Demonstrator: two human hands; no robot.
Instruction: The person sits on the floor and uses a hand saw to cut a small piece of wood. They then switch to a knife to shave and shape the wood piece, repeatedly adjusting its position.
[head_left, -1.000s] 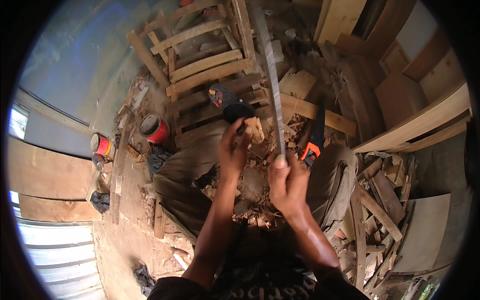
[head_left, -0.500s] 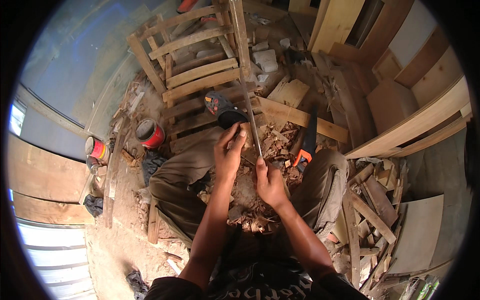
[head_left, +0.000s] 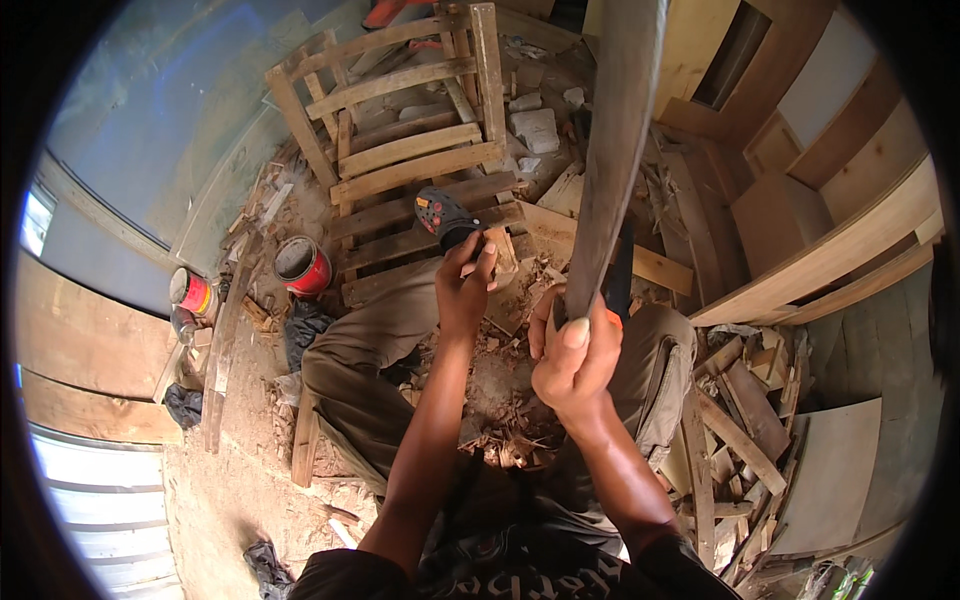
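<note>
In my right hand (head_left: 578, 350) is a long, wide machete (head_left: 612, 150), its dark blade raised away from me, thumb on its near end. The fingers wrap round that end, so the handle is hidden. My left hand (head_left: 465, 290) is closed on a small pale wood block (head_left: 503, 252), which it partly covers. Just beyond the block is a dark clog (head_left: 440, 213) with small ornaments on it. A hand saw (head_left: 619, 275) lies behind my right hand, its black blade and a bit of orange handle showing.
A slatted wooden frame (head_left: 410, 150) stands ahead. Wood chips (head_left: 515, 435) cover the ground between my knees. Two red paint cans (head_left: 306, 268) sit at the left. Offcuts (head_left: 745, 400) are piled at the right, below leaning wooden panels (head_left: 820, 290).
My right hand has moved slightly right and lifted the machete up and toward the right, turning its broad side into view. My left hand has barely moved; more of the wood block shows.
</note>
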